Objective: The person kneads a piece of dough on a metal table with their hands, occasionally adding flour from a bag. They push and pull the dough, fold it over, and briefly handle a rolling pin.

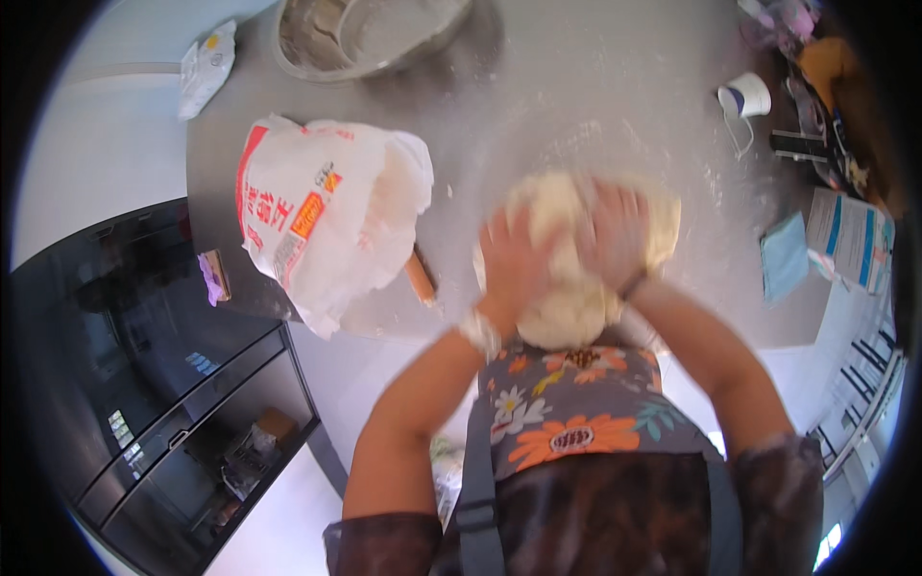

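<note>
A large pale mass of dough (565,317) lies on the floured metal table (461,144), close against the floral apron (573,425). My left hand (518,252) presses flat on its left part, fingers apart and pointing away from me. Over its right part is my right hand (616,234), blurred, also pressing on the dough; its finger spread is hard to make out. Dough extends beyond both hands, up to the right of the right wrist. Each hand hides the dough under it.
Left of the dough lie an open white sack (324,209) and a wooden rolling pin (420,277), partly under the sack. A metal basin (367,36) stands at the back. To the right are a white paper cup (749,96) and a folded blue cloth (785,259).
</note>
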Available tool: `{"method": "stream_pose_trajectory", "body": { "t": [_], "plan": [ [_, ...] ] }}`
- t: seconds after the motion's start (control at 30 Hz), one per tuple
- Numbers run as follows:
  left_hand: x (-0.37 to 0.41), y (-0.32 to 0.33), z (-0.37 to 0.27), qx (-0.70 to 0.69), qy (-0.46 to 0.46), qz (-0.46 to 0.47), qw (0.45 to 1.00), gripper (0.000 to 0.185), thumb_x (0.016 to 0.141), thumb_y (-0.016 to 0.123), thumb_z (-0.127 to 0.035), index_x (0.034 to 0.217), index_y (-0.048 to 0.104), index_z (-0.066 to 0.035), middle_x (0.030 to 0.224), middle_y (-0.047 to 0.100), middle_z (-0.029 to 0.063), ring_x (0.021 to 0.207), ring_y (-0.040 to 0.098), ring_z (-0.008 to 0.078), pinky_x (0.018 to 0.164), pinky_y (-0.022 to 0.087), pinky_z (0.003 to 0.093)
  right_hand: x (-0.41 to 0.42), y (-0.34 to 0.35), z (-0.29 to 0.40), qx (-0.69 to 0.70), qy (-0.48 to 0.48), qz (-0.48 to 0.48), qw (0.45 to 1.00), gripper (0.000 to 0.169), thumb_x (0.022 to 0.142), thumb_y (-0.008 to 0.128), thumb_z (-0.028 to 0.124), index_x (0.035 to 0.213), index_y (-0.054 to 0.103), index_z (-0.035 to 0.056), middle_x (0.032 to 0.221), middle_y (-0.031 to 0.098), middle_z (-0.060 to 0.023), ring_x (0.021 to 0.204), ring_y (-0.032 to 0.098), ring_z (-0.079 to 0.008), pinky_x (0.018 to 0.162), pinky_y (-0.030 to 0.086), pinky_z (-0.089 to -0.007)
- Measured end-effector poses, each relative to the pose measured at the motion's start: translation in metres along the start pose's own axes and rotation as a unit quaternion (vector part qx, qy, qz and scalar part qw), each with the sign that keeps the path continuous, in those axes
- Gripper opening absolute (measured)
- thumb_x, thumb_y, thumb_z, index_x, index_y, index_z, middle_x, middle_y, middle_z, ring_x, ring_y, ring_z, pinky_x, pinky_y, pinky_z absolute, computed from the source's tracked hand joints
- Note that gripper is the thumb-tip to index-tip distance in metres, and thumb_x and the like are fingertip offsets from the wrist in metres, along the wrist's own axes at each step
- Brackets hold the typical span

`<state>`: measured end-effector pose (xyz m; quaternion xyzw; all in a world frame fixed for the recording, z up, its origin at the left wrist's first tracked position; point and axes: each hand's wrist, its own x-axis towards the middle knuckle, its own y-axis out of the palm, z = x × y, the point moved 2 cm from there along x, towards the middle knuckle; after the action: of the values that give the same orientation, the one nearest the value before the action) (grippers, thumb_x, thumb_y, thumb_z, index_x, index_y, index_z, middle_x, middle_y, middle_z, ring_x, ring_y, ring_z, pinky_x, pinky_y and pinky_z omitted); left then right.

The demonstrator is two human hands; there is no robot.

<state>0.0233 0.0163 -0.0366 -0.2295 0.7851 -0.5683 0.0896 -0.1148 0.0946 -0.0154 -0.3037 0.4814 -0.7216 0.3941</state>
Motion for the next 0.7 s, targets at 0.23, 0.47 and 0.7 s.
{"method": "stream_pose_trajectory", "body": {
  "t": [0.23,0.47,0.7],
  "plan": [
    [0.113,-0.037,0.044,-0.213,-0.02,0.146,0.966,0.089,0.057,0.079,-0.025,0.134,0.036,-0.015,0.123,0.045,0.0187,0.115,0.043,0.0331,0.098,0.036,0.0408,0.11,-0.015,-0.015,0.029,-0.022,0.064,0.997,0.023,0.085,0.046,0.025,0.088,0.063,0.0098,0.09,0.061,-0.0132,0.086,0.057,-0.0315,0.078,0.043,-0.044],
    [0.004,-0.08,-0.027,-0.017,0.074,0.128,0.989,0.095,0.057,0.074,-0.052,0.136,0.036,-0.015,0.131,0.037,0.0201,0.119,0.036,0.0437,0.093,0.032,0.0561,-0.059,-0.033,0.004,0.124,-0.012,-0.071,0.99,0.023,0.07,0.059,0.026,0.059,0.051,0.0064,0.072,0.051,-0.0129,0.073,0.05,-0.0313,0.068,0.039,-0.0463],
    [0.105,-0.018,0.019,-0.141,-0.17,0.185,0.958,0.061,0.068,0.069,-0.027,0.122,0.048,-0.009,0.127,0.044,0.0198,0.113,0.043,0.044,0.09,0.042,0.0461,0.082,0.011,-0.013,0.014,0.127,-0.007,0.992,0.031,0.077,0.051,0.029,0.096,0.058,0.0049,0.102,0.057,-0.0163,0.1,0.051,-0.0338,0.084,0.04,-0.0461]
  ]
}}
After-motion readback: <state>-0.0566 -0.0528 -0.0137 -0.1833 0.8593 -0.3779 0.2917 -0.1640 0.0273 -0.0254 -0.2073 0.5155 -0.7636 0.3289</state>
